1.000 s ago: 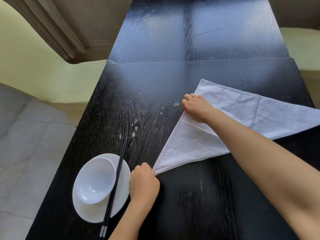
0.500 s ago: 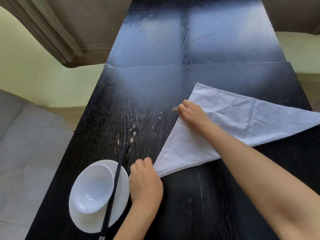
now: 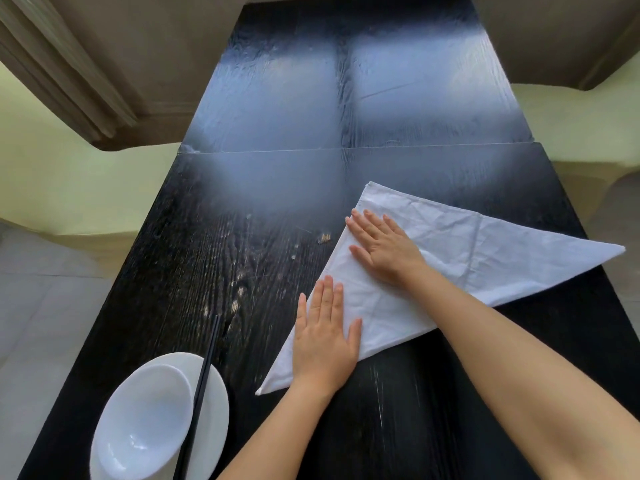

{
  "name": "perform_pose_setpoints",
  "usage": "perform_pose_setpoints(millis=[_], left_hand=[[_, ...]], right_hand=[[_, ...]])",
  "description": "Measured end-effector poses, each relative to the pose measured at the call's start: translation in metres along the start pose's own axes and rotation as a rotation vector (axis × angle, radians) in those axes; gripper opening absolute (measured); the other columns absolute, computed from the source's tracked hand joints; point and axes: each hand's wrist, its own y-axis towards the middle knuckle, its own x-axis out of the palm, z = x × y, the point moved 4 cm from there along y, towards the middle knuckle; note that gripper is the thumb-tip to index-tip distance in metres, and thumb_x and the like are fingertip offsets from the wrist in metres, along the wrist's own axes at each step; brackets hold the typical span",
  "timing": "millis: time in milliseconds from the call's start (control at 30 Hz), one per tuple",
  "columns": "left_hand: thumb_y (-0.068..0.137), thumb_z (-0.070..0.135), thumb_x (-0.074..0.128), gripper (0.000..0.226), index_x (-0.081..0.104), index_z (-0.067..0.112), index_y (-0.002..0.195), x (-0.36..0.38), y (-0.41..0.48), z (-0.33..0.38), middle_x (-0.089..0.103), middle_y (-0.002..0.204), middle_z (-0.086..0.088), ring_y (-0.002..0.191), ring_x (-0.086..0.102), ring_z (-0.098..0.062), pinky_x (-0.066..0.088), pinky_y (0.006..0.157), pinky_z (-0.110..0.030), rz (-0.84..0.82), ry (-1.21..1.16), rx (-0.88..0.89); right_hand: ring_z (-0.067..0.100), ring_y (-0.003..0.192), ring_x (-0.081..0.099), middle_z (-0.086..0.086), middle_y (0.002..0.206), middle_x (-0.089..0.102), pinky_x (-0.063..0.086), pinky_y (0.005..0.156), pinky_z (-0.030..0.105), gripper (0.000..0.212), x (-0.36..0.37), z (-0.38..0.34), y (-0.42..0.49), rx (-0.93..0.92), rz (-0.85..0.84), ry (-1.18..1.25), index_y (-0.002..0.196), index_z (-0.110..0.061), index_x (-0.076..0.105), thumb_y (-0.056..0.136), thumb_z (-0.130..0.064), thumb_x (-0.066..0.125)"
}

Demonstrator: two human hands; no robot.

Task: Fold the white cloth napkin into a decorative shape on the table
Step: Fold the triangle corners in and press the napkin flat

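We see a curtain far left and a glossy black table. The bowl, plate and chopsticks are cut off below. Our left hand and right hand press flat, fingers straight, on the triangular napkin right of centre.

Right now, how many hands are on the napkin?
2. The left hand lies flat by the napkin near corner; the right hand lies flat farther up its left edge. Neither is hidden.
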Motion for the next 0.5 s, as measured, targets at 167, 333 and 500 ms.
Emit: perform_pose_setpoints(millis=[167, 333, 500], left_hand=[[0.096, 0.048, 0.007, 0.068, 0.032, 0.005, 0.142, 0.002, -0.003, -0.001, 0.031, 0.152, -0.011, 0.141, 0.018, -0.017, 0.014, 0.111, -0.043, 0.003, 0.023, -0.008], [0.096, 0.049, 0.007, 0.069, 0.029, 0.004, 0.142, 0.002, -0.002, -0.001, 0.03, 0.152, -0.012, 0.141, 0.018, -0.017, 0.015, 0.11, -0.043, 0.019, 0.003, -0.016], [0.095, 0.05, 0.008, 0.068, 0.023, 0.006, 0.145, 0.002, -0.003, -0.002, 0.026, 0.153, -0.011, 0.142, 0.016, -0.018, 0.016, 0.111, -0.042, 0.014, 0.009, -0.035]], right_hand=[[0.01, 0.145, -0.004, -0.005, 0.159, -0.002, -0.006, 0.117, 0.033, 0.053, -0.012, 0.038, 0.023, 0.183, -0.057, 0.066, 0.149, -0.022, 0.003, 0.1, -0.039, 0.017], [0.01, 0.145, -0.009, -0.009, 0.158, -0.009, -0.008, 0.118, 0.035, 0.053, -0.016, 0.051, 0.038, 0.227, -0.093, 0.039, 0.148, -0.024, -0.006, 0.1, -0.038, 0.012], [0.023, 0.141, 0.013, 0.005, 0.155, 0.016, 0.011, 0.115, 0.038, 0.058, -0.025, 0.059, 0.058, 0.388, 0.041, 0.176, 0.148, -0.015, 0.01, 0.098, -0.036, 0.032]])
